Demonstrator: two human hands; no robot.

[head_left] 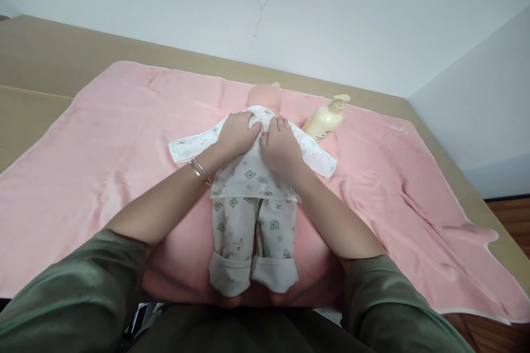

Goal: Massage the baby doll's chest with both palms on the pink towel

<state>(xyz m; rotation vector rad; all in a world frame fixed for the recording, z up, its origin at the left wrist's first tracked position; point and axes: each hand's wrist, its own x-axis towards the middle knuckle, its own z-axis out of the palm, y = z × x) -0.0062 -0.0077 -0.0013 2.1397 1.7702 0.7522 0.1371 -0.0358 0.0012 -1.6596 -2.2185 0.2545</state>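
A baby doll [264, 97] lies on a pink blanket, its head away from me and its feet at the near edge. It wears a white baby top [248, 179] with small green animal prints and matching trousers [275, 226] with turned-up cuffs. The top's sleeves spread out to both sides. My left hand [237, 135] is closed on the top at the left of the neckline, its thumb toward the middle. Close beside it, my right hand [282, 146] has its fingers curled on the cloth at the upper chest. The fingertips are partly hidden.
A cream pump bottle [325, 120] lies tilted on the blanket just beyond the right sleeve. The wrinkled pink blanket [124, 116] covers much of the tan table [53, 47]. White walls [186, 5] rise behind and at the right.
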